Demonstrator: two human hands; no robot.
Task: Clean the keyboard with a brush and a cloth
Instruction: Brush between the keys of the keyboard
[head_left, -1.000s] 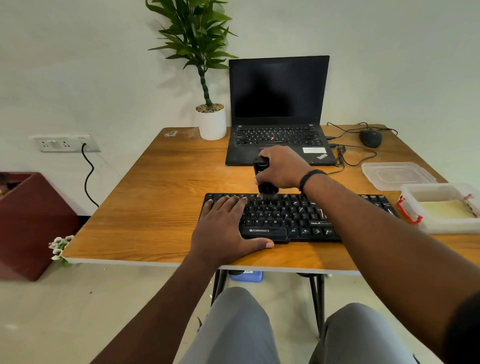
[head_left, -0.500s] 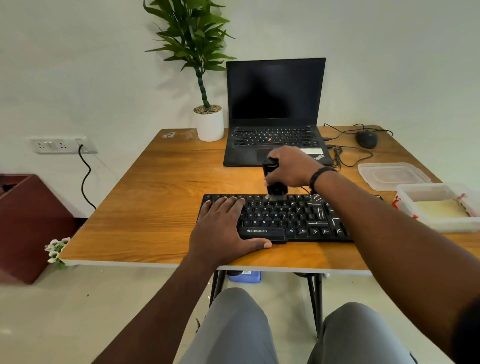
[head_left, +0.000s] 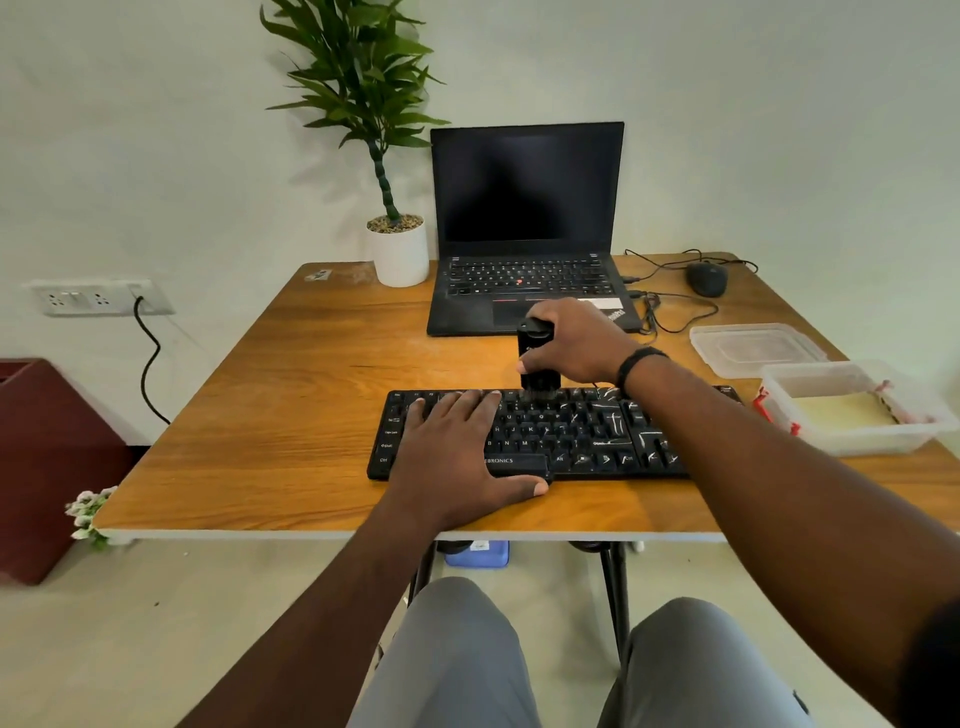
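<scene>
A black keyboard (head_left: 566, 436) lies near the front edge of the wooden table (head_left: 291, 415). My left hand (head_left: 457, 452) rests flat on its left half, fingers straight, thumb along the front edge. My right hand (head_left: 576, 343) grips a black brush (head_left: 536, 358) upright, its bristles down on the top row of keys near the middle. My right forearm covers the keyboard's right end. A yellow cloth (head_left: 844, 410) lies folded in a clear plastic box (head_left: 852, 441) at the right.
An open black laptop (head_left: 524, 228) stands behind the keyboard, with a potted plant (head_left: 397, 249) to its left. A mouse (head_left: 706, 278) and cables lie at the back right, a clear lid (head_left: 756, 348) beside the box. A dark red bin (head_left: 47, 457) stands left of the table.
My right hand swept the brush along the top row, right and then back left a little. My left hand has stayed on the keyboard's left half.
</scene>
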